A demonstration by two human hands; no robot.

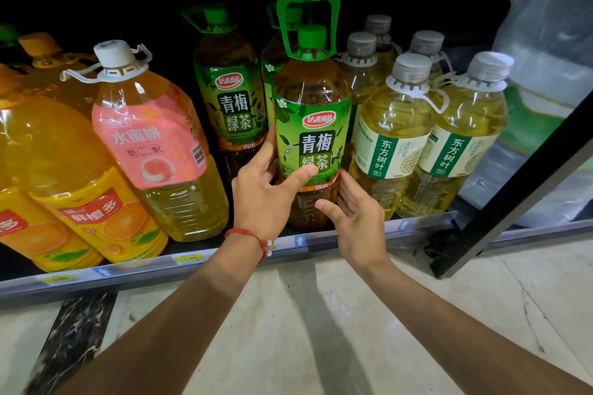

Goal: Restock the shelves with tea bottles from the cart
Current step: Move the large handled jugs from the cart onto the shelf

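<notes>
Reaching forward, left hand (pixel 266 199) grasps the tea bottle (pixel 309 90); right hand (pixel 357 215), flat and unclenched, presses its side.

The head-worn camera looked forward and down at a low shelf (pixel 144 271) from close by (tea bottle (pixel 313 125) mid-frame). Its wide lens caught floor (pixel 417 314) below, the shelf's back seemingly lost in dark.

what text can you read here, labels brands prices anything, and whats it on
"达利园", "青梅绿茶": front green tea bottle
"达利园", "青梅绿茶": rear green tea bottle
"水蜜桃", "100% 维C": pink-label bottle
"鲜橙多": orange drink bottle
"东方树叶": pale tea bottle and its neighbour
"7.90": yellow price tag on the shelf edge
Small print, barcode digits and the other tags: too small or blurred to read.
</notes>
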